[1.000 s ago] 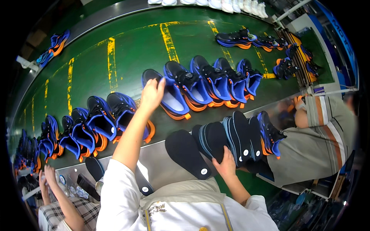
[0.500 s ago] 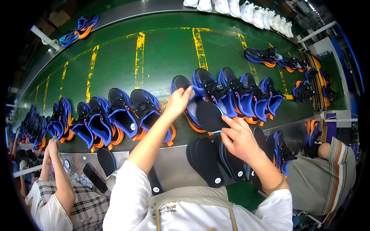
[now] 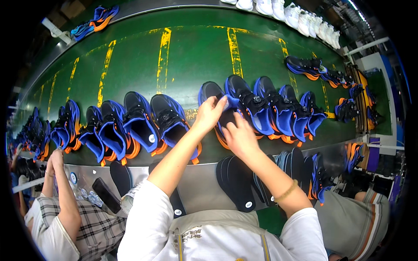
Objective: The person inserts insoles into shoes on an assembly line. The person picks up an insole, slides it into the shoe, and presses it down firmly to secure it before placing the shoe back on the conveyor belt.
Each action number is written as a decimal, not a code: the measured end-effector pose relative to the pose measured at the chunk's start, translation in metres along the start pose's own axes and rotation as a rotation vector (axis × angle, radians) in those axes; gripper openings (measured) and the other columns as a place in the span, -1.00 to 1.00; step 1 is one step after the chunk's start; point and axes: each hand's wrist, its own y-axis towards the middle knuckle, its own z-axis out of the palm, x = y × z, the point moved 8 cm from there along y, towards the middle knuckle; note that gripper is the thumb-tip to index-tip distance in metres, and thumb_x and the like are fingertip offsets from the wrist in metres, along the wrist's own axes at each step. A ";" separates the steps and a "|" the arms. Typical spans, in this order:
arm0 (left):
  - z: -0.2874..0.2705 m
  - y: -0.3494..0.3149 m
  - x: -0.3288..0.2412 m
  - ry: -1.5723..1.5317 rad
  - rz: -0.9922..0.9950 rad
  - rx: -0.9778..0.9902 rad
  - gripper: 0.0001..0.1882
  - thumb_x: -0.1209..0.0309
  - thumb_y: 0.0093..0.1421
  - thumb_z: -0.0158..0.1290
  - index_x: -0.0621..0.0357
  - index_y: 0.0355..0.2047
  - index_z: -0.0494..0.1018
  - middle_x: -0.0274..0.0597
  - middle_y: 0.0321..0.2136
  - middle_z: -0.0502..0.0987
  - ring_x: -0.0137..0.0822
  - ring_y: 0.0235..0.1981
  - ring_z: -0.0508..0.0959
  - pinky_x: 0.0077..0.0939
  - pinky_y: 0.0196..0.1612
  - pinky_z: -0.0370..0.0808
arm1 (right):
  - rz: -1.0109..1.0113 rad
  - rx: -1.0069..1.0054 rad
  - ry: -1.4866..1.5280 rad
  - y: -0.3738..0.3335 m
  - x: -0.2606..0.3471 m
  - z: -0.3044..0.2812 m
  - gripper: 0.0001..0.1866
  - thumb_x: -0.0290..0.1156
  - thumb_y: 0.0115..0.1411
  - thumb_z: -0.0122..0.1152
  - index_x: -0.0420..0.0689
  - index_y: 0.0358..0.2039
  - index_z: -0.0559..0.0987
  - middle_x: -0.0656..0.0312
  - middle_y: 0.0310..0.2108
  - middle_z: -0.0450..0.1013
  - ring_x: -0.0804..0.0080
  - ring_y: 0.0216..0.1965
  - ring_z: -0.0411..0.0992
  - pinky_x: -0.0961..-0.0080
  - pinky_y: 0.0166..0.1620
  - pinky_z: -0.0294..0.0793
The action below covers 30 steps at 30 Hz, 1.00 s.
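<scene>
One blk/blue/orange shoe (image 3: 212, 90) holds a flat blk insole (image 3: 226, 118). Our L hand (image 3: 211, 114) clamps the shoe's blue flap (image 3: 233, 101); our R hand (image 3: 240, 137) is by the insole, can't tell if gripping.

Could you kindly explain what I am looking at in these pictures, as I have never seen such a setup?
There is no robot here: these are a person's bare hands, seen from a wide fisheye camera worn on the head, so straight edges look curved. The left hand grips the collar of a black-and-blue shoe; the right hand has its fingers at the shoe's opening, so what they touch inside is partly hidden. More orange-soled shoes stand in rows on the green surface with yellow markings. Black insoles lie along the metal ledge nearer the person. At left, another person's hands are visible.
</scene>
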 end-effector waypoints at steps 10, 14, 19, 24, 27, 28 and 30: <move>0.001 0.004 -0.020 0.178 0.024 0.204 -0.49 0.01 0.06 0.02 0.33 -0.60 0.38 -0.29 -0.79 0.28 -0.54 -0.69 0.25 -0.52 -0.64 0.17 | -0.135 0.528 -0.032 0.013 -0.028 0.032 -0.81 -0.43 -0.11 0.05 -0.22 -0.52 0.57 -0.09 -0.42 0.41 0.04 -0.32 0.41 0.28 -0.17 0.41; 0.002 0.006 -0.014 0.203 0.025 0.181 -0.50 0.04 0.09 0.00 0.31 -0.65 0.34 -0.28 -0.78 0.29 -0.53 -0.67 0.26 -0.51 -0.63 0.19 | -0.027 0.471 -0.070 0.022 -0.024 0.059 -0.80 -0.47 0.01 -0.05 -0.20 -0.43 0.56 -0.05 -0.22 0.34 0.13 -0.14 0.33 0.29 -0.10 0.38; 0.005 0.007 -0.008 0.225 0.080 0.209 -0.51 0.08 0.17 -0.08 0.32 -0.61 0.36 -0.27 -0.76 0.30 -0.53 -0.64 0.27 -0.50 -0.58 0.26 | -0.149 0.640 -0.278 0.011 -0.029 0.075 -0.77 -0.40 0.06 -0.06 -0.12 -0.36 0.58 0.04 -0.19 0.34 0.17 -0.09 0.28 0.35 -0.05 0.30; 0.007 0.010 -0.001 0.193 0.048 0.242 -0.54 0.10 0.18 -0.09 0.32 -0.57 0.38 -0.19 -0.73 0.35 -0.52 -0.61 0.30 -0.49 -0.56 0.27 | -0.339 0.827 -0.584 0.004 -0.030 0.099 -0.73 -0.33 0.11 -0.09 -0.01 -0.27 0.58 0.14 -0.17 0.36 0.24 -0.08 0.25 0.45 -0.05 0.22; 0.003 0.013 0.016 0.118 0.037 0.195 -0.64 0.18 0.17 -0.04 0.30 -0.47 0.38 -0.17 -0.69 0.36 -0.47 -0.61 0.32 -0.48 -0.54 0.29 | -0.499 0.977 -0.718 0.006 -0.018 0.113 -0.72 -0.32 0.13 -0.12 0.00 -0.26 0.58 0.21 -0.17 0.40 0.34 -0.06 0.26 0.47 -0.04 0.18; 0.004 0.013 0.008 0.037 0.077 0.149 -0.70 0.23 0.16 -0.01 0.29 -0.40 0.37 -0.17 -0.68 0.35 -0.44 -0.62 0.33 -0.48 -0.53 0.30 | -0.495 0.983 -0.719 0.005 -0.026 0.114 -0.72 -0.32 0.13 -0.12 0.00 -0.26 0.58 0.21 -0.17 0.40 0.34 -0.06 0.26 0.47 -0.04 0.18; 0.006 0.008 -0.008 0.181 0.155 0.019 -0.71 0.25 0.12 0.00 0.27 -0.34 0.35 -0.05 -0.54 0.40 -0.23 -0.51 0.41 -0.37 -0.46 0.36 | -0.602 0.814 -0.626 0.008 -0.029 0.107 -0.71 -0.33 0.13 -0.13 -0.02 -0.26 0.58 0.28 -0.17 0.43 0.40 -0.04 0.27 0.48 -0.02 0.15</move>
